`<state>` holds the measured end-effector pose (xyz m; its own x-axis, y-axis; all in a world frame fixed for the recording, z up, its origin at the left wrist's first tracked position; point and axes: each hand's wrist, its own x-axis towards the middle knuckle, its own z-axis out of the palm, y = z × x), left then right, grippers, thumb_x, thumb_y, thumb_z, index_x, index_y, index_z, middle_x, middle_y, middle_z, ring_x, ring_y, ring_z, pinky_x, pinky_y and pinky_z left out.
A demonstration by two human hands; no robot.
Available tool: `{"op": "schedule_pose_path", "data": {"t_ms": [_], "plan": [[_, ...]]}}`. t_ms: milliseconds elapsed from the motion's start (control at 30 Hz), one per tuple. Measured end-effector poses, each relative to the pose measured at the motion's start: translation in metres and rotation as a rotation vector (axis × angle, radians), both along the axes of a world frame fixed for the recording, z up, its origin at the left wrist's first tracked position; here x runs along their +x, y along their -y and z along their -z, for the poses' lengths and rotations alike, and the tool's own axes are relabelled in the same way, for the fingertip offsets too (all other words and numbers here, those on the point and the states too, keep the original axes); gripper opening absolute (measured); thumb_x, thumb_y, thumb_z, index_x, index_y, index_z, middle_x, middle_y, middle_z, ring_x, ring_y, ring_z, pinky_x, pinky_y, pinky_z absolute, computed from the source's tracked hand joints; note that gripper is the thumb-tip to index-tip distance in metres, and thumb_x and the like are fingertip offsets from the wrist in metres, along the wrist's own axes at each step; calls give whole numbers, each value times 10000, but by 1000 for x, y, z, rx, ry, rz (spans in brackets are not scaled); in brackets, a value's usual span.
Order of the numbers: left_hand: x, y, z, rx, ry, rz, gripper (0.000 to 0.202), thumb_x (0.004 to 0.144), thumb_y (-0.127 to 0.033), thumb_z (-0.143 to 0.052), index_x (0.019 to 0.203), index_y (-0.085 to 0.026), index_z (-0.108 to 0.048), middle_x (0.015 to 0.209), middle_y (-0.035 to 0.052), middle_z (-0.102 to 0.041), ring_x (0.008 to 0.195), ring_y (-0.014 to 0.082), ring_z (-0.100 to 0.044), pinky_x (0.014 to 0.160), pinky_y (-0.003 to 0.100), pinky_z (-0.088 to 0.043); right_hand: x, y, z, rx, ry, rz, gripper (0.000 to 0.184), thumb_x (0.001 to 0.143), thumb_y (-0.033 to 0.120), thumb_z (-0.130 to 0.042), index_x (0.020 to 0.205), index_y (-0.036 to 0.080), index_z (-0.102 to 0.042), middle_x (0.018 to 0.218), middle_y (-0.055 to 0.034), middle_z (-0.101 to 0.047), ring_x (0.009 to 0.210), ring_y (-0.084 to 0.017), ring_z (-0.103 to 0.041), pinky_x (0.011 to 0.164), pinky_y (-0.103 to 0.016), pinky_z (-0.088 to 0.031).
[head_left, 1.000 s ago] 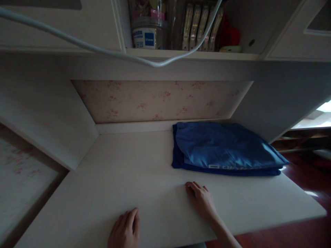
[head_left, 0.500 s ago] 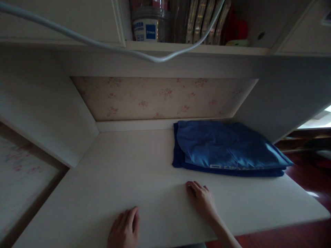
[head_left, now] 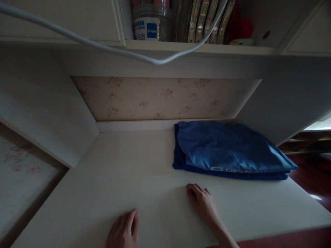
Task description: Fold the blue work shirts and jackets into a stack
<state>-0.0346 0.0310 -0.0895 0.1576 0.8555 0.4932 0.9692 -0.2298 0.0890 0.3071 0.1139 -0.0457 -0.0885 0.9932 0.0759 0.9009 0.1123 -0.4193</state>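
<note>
My left hand rests on the white desktop near its front edge. Its fingers are loosely bent and hold nothing that I can see. Farther to the right and a little deeper, my right hand lies on the same surface, fingers relaxed and slightly apart, also without an object. Just beyond the right hand is a folded stack of blue cloth, lighter blue on top and darker beneath, with partly visible white print along its front fold. Neither hand touches the cloth.
A shelf runs above the desk, with a clear lidded tub, several upright cases and a red object. A white cable hangs across the upper view. Side panels bound the desk; reddish floor shows at right.
The view has shifted slightly. Both hands and the blue cloth stay in place on the desktop.
</note>
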Motion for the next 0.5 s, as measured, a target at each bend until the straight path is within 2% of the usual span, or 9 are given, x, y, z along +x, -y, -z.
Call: {"op": "schedule_pose_path", "data": {"t_ms": [233,333,400,500], "plan": [[-3,0,-2,-46,52,11,256,943,-287,-487,1043,-259,-720,945,60,-780,791,206,-720,731,303,-564,1,-1,4,-25,-70,-18,350,1006,356,-353,1062,286,-691,1049,-47,-742,833,-227,-683,839,-406,-435],[-6,-2,2,-47,39,25,259,939,-283,-486,1035,-262,-725,932,60,-781,775,202,-722,708,297,-571,2,-3,2,-78,-235,22,320,958,373,-418,978,262,-717,987,-50,-749,821,-230,-680,826,-406,-464],[-9,-3,7,-22,10,25,238,928,-288,-516,1037,-252,-724,915,54,-783,758,196,-726,686,285,-577,6,-9,-9,-195,-471,-8,296,894,410,-491,913,232,-727,877,-54,-749,759,-217,-675,735,-359,-502],[-15,-5,17,23,16,19,225,910,-304,-548,1030,-258,-733,898,40,-789,742,203,-738,667,293,-592,16,-38,-44,-327,-755,-106,335,835,465,-571,936,196,-743,770,-41,-728,622,-173,-637,591,-287,-500]]}}
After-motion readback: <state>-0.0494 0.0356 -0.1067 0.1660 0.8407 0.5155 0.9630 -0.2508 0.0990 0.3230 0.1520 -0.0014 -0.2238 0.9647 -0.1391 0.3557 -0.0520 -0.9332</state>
